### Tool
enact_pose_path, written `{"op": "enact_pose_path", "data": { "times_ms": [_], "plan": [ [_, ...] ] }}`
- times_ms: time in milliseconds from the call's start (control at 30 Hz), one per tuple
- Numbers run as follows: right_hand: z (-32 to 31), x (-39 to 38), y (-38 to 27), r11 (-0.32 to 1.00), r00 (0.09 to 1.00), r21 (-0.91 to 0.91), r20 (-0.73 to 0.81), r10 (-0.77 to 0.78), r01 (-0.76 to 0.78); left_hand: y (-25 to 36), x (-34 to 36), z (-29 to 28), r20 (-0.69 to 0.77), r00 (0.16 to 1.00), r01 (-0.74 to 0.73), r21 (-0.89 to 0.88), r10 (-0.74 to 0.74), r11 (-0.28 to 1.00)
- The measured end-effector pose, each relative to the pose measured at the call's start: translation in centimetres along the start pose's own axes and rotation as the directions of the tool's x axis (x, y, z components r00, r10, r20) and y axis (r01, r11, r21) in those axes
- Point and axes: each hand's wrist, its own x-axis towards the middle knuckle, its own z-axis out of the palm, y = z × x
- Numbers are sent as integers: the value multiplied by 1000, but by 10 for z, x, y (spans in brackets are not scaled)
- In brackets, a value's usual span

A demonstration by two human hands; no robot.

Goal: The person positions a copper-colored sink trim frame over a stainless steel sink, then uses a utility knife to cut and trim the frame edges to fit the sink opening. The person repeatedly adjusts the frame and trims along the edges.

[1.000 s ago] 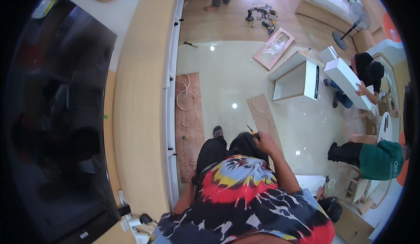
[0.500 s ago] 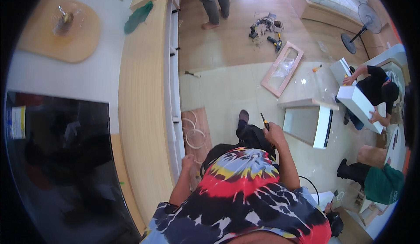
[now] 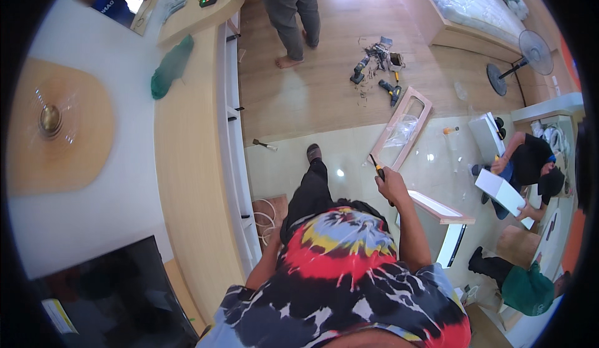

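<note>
One slim hand tool (image 3: 379, 172) with a black-and-yellow handle was in the right hand (image 3: 392, 187), whose fingers were wrapped closed around it; the dark tip pointed forward, out in front of the body and above the floor. The left hand (image 3: 273, 239) hung low beside the trousers, near the long wood-topped counter (image 3: 187, 161); how far its fingers were curled, and whether they had hold of anything, I could not tell. Close to it in view, pale coiled strips (image 3: 263, 214) lay on a brown board (image 3: 279, 204). Beyond the tool, a pinkish frame (image 3: 415, 129) lay on the floor with clear plastic (image 3: 401, 131) in its opening, and two power drills (image 3: 390, 92) rested farther off. To the right stood a white-sided cabinet (image 3: 450, 245). Past that, a co-worker in black (image 3: 530, 157) held a white box-shaped piece (image 3: 501, 192), near another person in green (image 3: 529, 290).
</note>
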Motion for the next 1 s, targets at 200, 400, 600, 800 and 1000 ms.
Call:
{"op": "enact_pose_path", "data": {
  "times_ms": [200, 400, 600, 800, 1000],
  "plan": [
    [-22, 86, -37, 993, 994, 32, 7, 111, -111, 145, 124, -76, 143, 900, -419, 542, 412, 728],
    [-57, 171, -68, 972, 969, 98, -108, 222, -212, 360, 131, -138, 36, 998, -56, -87, 59, 995],
    [-67, 277, -32, 961, 955, 162, -159, 251, -226, 494, 195, -140, 54, 993, -105, -86, 110, 991],
    [-131, 391, -44, 953, 947, 152, -150, 283, -261, 565, 232, -104, 138, 983, -143, 177, 119, 974],
    [-205, 503, -59, 969, 968, 115, -102, 229, -217, 660, 274, -75, 126, 940, -342, 380, 318, 860]
  ]
}}
